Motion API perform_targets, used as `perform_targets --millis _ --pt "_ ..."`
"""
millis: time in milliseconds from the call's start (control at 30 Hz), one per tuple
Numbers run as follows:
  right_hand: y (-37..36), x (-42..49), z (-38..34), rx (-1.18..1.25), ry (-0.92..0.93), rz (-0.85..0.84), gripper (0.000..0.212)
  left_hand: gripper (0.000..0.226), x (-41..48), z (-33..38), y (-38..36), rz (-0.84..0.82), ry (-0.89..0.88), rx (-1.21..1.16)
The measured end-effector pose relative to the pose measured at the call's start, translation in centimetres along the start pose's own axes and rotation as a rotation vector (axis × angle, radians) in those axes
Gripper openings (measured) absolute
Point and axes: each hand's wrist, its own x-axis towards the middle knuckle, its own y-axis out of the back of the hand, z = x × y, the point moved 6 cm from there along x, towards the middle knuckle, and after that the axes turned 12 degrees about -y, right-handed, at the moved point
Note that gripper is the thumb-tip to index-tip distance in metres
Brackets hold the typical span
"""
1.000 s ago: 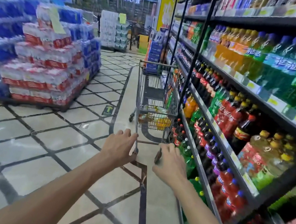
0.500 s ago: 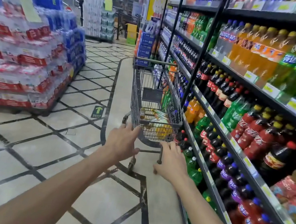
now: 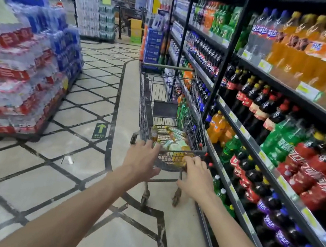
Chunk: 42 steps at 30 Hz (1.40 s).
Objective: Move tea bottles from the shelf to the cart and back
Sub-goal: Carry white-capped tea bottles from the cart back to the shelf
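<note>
Tea bottles (image 3: pixel 173 138) lie in the cart (image 3: pixel 145 108) — the outbound half looks done, with the return to the shelf (image 3: pixel 241 133) left. My left hand (image 3: pixel 142 159) curls over the cart's rim — my right hand (image 3: pixel 197 177) rests spread-fingered on it.

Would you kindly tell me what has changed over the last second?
The person moved closer to the cart, and both hands advanced onto its rear rim: the left hand grips it, the right hand rests there, fingers spread. The cart stayed beside the floor arrow, bottles inside.
</note>
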Motion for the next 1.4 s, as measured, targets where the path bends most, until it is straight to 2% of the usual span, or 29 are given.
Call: perform_targets --millis 167,267,433,633,1100,1400 --pt "0.2 8.9 0.5 0.011 -0.034 -0.003 0.074 0.073 7.8 -2.9 -1.8 -0.050 -0.021 -0.012" --pt "-0.4 13.7 0.3 0.012 -0.034 -0.020 0.070 0.065 11.8 -4.8 -2.8 -0.050 -0.014 -0.034" --pt "-2.1 19.5 -0.7 -0.020 -0.038 -0.075 0.076 0.062 16.5 -8.0 -4.5 -0.074 -0.013 -0.049" --pt "-4.1 25.7 -2.0 -0.047 -0.086 -0.126 0.071 0.063 21.3 -13.2 -7.4 -0.141 -0.018 -0.061" --pt "-8.7 36.9 -9.1 0.006 -0.364 -0.175 0.071 0.063 33.2 -25.9 -12.3 -0.238 -0.259 -0.148" --pt "-10.9 42.1 -8.3 0.063 -0.511 -0.179 0.074 0.063 41.4 -27.5 -15.6 -0.314 -0.387 -0.131"
